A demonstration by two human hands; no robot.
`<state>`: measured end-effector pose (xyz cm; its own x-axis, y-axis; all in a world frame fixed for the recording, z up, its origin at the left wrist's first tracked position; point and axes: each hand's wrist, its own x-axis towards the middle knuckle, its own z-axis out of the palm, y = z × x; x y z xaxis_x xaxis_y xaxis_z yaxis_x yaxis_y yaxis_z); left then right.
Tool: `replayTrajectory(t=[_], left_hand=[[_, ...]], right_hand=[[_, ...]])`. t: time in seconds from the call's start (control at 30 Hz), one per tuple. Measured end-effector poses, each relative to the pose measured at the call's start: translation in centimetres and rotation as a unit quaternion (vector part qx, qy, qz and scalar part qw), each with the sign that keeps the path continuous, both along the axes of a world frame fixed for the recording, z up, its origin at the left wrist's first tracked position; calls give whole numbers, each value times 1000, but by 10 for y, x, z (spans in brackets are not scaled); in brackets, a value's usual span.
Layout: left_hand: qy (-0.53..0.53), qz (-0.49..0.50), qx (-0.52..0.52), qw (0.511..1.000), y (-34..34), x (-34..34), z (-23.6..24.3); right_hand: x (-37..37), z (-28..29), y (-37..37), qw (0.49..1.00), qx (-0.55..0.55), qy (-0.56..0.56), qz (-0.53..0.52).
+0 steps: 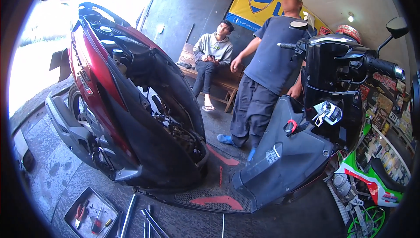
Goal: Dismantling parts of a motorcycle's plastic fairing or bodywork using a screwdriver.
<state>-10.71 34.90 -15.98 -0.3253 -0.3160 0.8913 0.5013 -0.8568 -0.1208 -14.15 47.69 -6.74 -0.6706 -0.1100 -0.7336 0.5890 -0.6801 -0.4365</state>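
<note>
Floor tool tray [98,200], L, w/ pliers [80,214] + screwdriver [96,226]. Red/blk scooter [144,146], under-seat bay exposed, ctr. Behind: person [215,47] on bench [224,79], standing co-worker [272,60]. Green/white motorbike [372,183], R. Wearer's hands out of frame, grip: can't tell.

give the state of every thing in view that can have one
scooter, seat off, inside exposed
tray, holding tools
pliers, in the tray, jaws unclear
screwdriver, lying in the tray
ceiling bulb, lit
green motorbike, standing, partly out of frame
bench, occupied by one seated person
second person, standing
</note>
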Motion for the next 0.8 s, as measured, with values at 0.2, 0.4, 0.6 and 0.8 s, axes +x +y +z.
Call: replayTrajectory(t=[0.2, 0.4, 0.6, 0.8], left_hand=[[-10, 51, 39, 998, 26, -11, 28], [86, 166, -284, 940, 75, -36, 64], [21, 320, -604, 730, 47, -73, 67], [-247, 287, -783, 494, 28, -11, 12]], right_hand=[[-3, 8, -1, 998, 32, -36, -29], [15, 49, -2, 984, 135, 116, -10], [18, 42, 2, 971, 170, 164, 37], [6, -17, 36, 930, 195, 308, 39]])
